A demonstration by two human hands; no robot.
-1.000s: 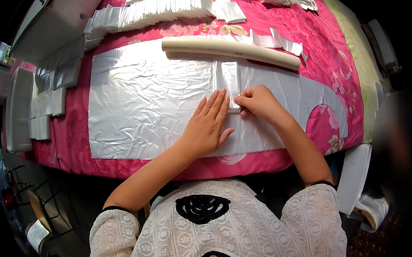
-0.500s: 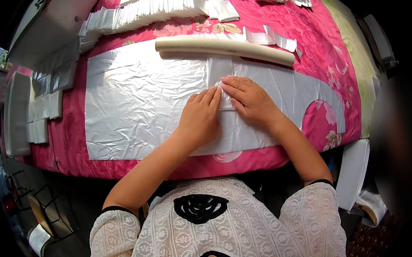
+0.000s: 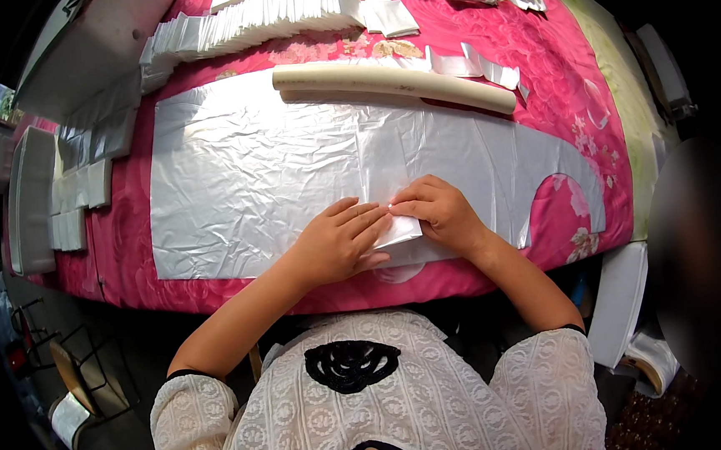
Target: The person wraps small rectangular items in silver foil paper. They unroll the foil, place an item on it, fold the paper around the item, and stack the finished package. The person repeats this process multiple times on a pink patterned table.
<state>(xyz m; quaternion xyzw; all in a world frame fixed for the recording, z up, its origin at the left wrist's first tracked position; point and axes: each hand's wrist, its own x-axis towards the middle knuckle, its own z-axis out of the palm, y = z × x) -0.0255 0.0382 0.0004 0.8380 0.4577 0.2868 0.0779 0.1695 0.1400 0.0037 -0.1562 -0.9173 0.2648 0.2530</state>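
A small folded packet of thin white plastic [image 3: 401, 230] lies near the front edge of a large crinkled white plastic sheet [image 3: 232, 184]. My left hand [image 3: 343, 239] rests at the packet's left side, fingers stretched and thumb apart, fingertips on the plastic. My right hand [image 3: 442, 215] pinches the packet's upper right edge between thumb and fingers. The fingertips of both hands almost meet there. A curved notch is cut in the right end of the large sheet. Beyond my hands, a cream-coloured tube [image 3: 392, 85] lies across the sheet's far edge.
Under everything is a pink flowered tablecloth [image 3: 532, 54]. A long row of folded white packets [image 3: 271, 18] stands at the back left, with more white stacks [image 3: 86, 186] at the left. A pale box [image 3: 93, 51] sits back left. Chairs [image 3: 74, 375] stand below at the left.
Both hands have come nearer to me, from the middle of the sheet to its front edge. The strip beneath them is now folded into a small packet. The tube has not moved.
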